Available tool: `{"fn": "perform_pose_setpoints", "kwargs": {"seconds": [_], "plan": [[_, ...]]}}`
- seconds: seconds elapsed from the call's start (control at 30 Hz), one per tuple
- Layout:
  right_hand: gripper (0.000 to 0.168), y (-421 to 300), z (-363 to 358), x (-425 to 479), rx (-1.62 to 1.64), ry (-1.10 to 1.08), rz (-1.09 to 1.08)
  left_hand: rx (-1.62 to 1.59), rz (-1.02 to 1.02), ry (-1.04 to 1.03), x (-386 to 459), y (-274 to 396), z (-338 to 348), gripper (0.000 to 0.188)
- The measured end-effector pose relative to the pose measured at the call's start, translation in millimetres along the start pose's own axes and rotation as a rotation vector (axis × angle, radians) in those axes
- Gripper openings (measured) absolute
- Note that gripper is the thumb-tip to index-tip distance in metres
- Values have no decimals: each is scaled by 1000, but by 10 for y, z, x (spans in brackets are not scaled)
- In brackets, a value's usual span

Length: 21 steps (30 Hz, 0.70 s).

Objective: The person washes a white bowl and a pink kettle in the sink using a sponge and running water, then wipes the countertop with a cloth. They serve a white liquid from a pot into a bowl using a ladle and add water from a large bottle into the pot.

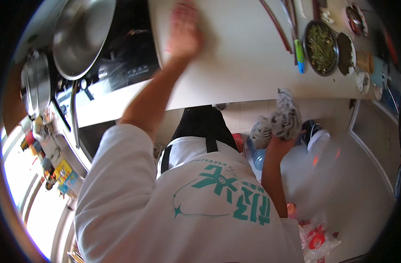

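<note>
My left hand [185, 31] is stretched out flat over the white countertop [239, 69], blurred, with nothing seen in it. Whether its palm touches the surface is hard to tell. My right hand [283, 143] grips a crumpled grey cloth [286, 120], held in front of the counter's near edge. One bunched part of the cloth hangs to the left of that hand.
A steel pan [82, 39] rests over the black glass cooktop [131, 49], its handle jutting past the front edge. Right on the counter are a green-and-blue-handled utensil [299, 56], a bowl of green vegetables [320, 49] and a dish of dark food [345, 54]. Plastic bags [317, 238] lie low right.
</note>
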State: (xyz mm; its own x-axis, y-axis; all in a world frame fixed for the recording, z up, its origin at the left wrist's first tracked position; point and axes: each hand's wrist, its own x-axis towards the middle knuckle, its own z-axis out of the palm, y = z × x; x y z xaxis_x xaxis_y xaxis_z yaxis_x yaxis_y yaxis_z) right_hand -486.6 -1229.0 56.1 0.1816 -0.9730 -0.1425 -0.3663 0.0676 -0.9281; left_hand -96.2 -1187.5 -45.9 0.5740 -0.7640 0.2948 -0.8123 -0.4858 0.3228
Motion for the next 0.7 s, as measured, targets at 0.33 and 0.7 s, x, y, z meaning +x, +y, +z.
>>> {"fn": "perform_pose_setpoints", "kwargs": {"seconds": [0.33, 0.7], "plan": [[59, -487, 889, 799, 22, -367, -364, -99, -100, -263, -1756, 433, -856, 65], [62, -284, 2408, 1106, -813, -509, -951, -753, -926, 628, -2278, -1501, -1654, 49]]}}
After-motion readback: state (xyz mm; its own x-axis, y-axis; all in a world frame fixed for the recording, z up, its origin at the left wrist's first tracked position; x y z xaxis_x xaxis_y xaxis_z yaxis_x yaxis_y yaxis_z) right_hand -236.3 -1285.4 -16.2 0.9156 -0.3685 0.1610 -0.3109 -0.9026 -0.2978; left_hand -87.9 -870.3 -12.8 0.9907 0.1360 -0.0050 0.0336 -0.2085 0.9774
